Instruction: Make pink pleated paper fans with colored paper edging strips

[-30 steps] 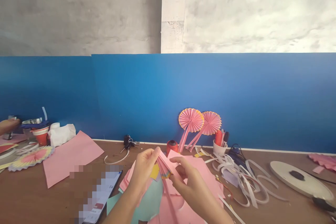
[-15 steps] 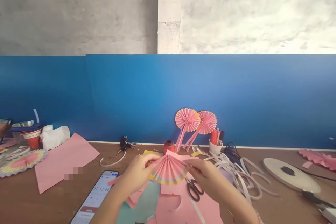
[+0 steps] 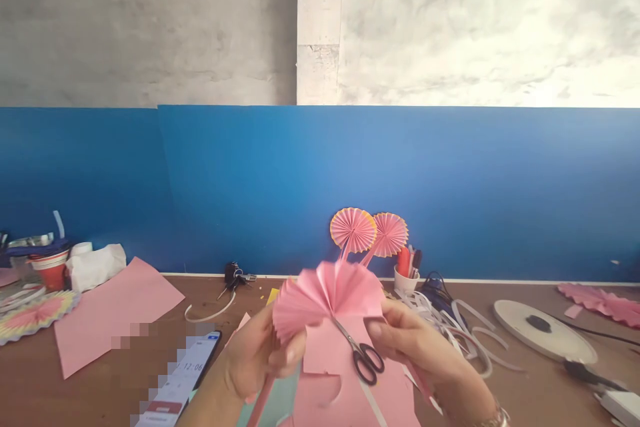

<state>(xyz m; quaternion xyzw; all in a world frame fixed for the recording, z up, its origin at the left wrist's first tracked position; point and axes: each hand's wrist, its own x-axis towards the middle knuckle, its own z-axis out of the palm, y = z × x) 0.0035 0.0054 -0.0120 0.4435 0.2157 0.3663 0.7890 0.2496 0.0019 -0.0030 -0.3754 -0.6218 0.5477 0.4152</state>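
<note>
I have the pleated pink fan [image 3: 333, 287] spread in an arc between my hands, its left edge pinched by my left hand [image 3: 257, 350] and its right edge by my right hand [image 3: 413, 333]. Below it, between my wrists, black-handled scissors [image 3: 361, 349] lie on pink paper [image 3: 320, 353]. A phone [image 3: 185, 373] lies to the left of my left hand. Beyond my hands stand two pink rosettes [image 3: 353, 229]; loose white strips [image 3: 480, 357] curl just past my right hand.
</note>
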